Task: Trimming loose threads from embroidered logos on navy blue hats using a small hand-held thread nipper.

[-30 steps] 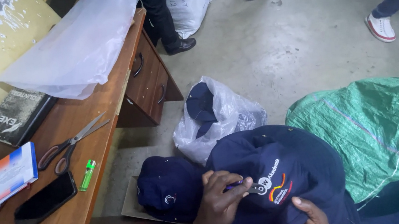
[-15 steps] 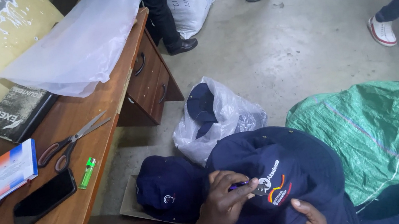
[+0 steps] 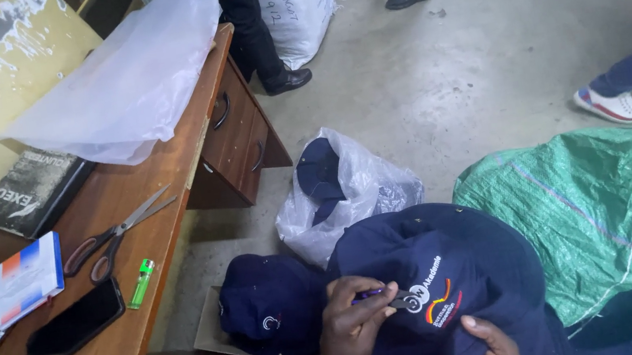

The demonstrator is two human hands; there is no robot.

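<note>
Head view: the left hand [image 3: 351,323], fingers pinched on a small tool [image 3: 387,297], has shifted onto the cap [image 3: 458,264] front emblem, while the right hand [image 3: 491,346] clasps the cap's lower edge.

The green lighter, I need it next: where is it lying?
In the head view, the green lighter lies at the left on the wooden desk, near its front edge, between the black phone and the scissors.

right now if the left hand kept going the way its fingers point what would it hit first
Most likely the embroidered logo on the navy cap: the left hand points a small tool right at it, though depth is unclear.
</note>
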